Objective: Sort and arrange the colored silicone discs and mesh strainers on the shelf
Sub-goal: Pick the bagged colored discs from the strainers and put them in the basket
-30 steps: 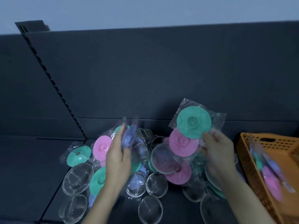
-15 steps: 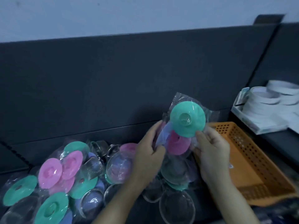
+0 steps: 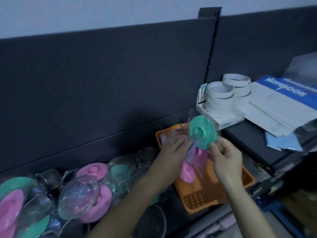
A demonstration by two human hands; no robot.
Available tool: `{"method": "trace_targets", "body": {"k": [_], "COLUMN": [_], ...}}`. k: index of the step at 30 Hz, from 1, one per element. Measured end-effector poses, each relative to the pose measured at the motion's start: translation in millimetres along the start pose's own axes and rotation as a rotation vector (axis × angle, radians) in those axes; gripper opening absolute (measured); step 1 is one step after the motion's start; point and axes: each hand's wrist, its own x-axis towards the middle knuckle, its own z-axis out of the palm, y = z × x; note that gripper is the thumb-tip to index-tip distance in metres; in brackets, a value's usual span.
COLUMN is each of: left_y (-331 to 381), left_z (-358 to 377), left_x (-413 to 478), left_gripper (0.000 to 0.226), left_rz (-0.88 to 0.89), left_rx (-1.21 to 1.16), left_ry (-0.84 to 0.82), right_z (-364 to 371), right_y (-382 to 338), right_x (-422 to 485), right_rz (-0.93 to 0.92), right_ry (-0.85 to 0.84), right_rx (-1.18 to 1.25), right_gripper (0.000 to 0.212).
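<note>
My right hand (image 3: 227, 158) pinches a clear packet with a green silicone disc (image 3: 202, 133) on top and a pink disc (image 3: 200, 155) under it. My left hand (image 3: 173, 152) grips the same bundle from the left, where a bluish disc edge shows. Both hands hold it above the orange plastic basket (image 3: 209, 191), which has a pink disc (image 3: 187, 172) lying in it. A heap of bagged pink and green discs (image 3: 93, 170) and round mesh strainers (image 3: 78, 194) covers the dark shelf at the lower left.
The dark shelf back panel (image 3: 103, 83) rises behind the heap. On a raised shelf at right stand stacked white tape rolls (image 3: 219, 98) in a white tray, next to a blue and white box (image 3: 283, 100) and loose papers.
The view has swung right. Both hands carried the bundle of discs to the right, from over the heap to above the orange basket. My left hand joined the bundle.
</note>
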Motion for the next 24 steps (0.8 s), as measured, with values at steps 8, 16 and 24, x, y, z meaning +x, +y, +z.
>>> {"method": "trace_targets", "body": {"k": [8, 16, 24], "left_y": [-6.0, -18.6, -43.4], "left_z": [27.5, 11.4, -29.3], "left_x": [-0.7, -15.5, -74.3], "left_gripper": [0.063, 0.052, 0.054], "left_rz": [0.004, 0.088, -0.254], "left_rx": [0.370, 0.100, 0.031], "left_ry": [-0.446, -0.190, -0.016], "right_z": [-13.1, -0.7, 13.3], "right_y": [39.1, 31.5, 20.9], "right_x": [4.6, 2.2, -6.3], "right_rz": [-0.046, -0.012, -0.038], "right_ry": [-0.136, -0.614, -0.771], "right_rx": [-0.414, -0.431, -0.558], "right_gripper": [0.029, 0.036, 0.037]}}
